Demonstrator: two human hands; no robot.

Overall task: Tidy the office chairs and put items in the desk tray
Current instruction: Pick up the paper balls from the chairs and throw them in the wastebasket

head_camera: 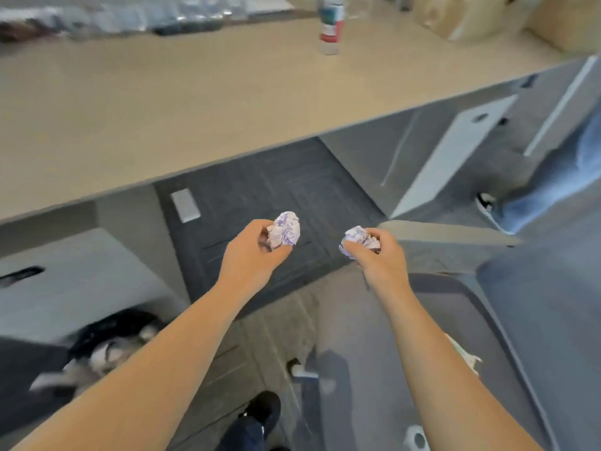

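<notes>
Status: items in hand, tray placement pending.
Left hand [252, 252] and right hand [377, 255] each clamp a crumpled paper ball [286, 230]; no desk tray visible; office chair [471, 336] not yet positioned.

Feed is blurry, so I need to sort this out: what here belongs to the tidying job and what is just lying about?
Job:
left hand holding a paper ball
right hand holding a second paper ball
chair
desk

Lying about:
bottle
boxes
bin
</notes>
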